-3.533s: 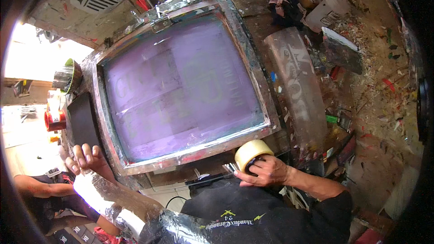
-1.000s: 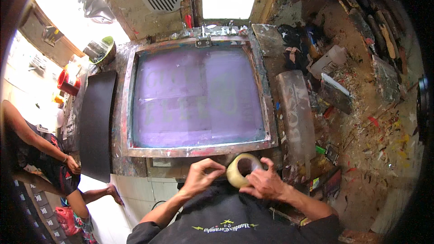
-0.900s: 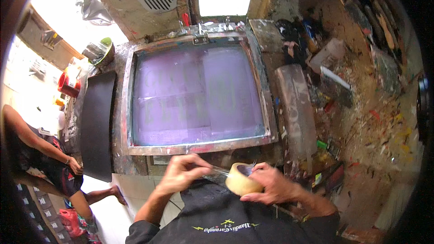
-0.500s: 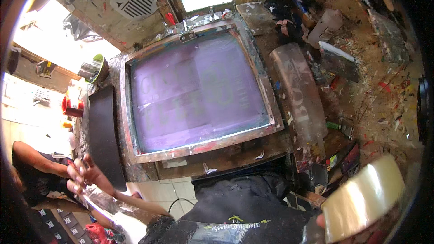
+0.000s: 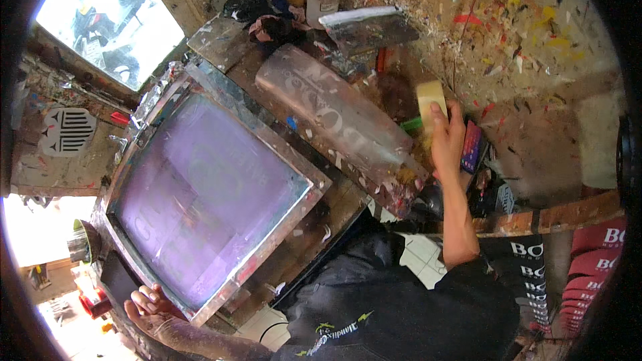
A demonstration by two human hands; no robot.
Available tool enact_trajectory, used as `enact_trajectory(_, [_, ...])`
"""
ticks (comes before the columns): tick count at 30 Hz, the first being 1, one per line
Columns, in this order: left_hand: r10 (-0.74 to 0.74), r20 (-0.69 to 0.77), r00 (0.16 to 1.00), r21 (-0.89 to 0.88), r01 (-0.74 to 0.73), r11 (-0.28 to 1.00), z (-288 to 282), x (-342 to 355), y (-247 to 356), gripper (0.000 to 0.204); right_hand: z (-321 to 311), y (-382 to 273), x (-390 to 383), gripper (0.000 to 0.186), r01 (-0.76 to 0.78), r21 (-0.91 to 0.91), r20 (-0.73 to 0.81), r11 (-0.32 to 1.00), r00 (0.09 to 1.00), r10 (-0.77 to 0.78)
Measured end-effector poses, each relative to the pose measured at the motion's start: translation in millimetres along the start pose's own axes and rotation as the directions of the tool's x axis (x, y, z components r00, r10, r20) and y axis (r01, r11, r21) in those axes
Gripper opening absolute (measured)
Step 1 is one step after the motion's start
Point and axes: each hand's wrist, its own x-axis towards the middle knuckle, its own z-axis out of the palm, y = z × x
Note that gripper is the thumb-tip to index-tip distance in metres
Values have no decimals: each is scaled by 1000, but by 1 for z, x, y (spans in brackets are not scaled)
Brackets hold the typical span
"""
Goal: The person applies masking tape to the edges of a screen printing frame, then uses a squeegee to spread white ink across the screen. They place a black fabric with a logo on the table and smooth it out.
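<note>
Right of centre, the tape roll looks like smooth, glossy plastic. The purple screen is fine mesh inside a rough, paint-crusted frame; the black shirt, lower centre, is matt cloth.

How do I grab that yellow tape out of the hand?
I'd grip the tape by its far end, coming from the side away from the person: that end sticks out free, while the right hand covers the near end.

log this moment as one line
right grip: holding tape roll | left grip: open, near purple screen | see-through sheet: right of screen
</note>
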Motion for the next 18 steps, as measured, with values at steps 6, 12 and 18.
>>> enact_trajectory(6, [-14,79,997,-467,49,883,-10,32,9,13,-1,90,84,31,219,-758,257,614,966,-27])
enact_trajectory(12, [-92,-11,996,-438,78,896,-19,12,13,29,18,-121,-34,32,544,144,292,827,775,-561])
enact_trajectory(18, [-279,-209,937,-391,182,902,-26,58,-47,13,130,-231,-85,20,223,845,358,487,441,-823])
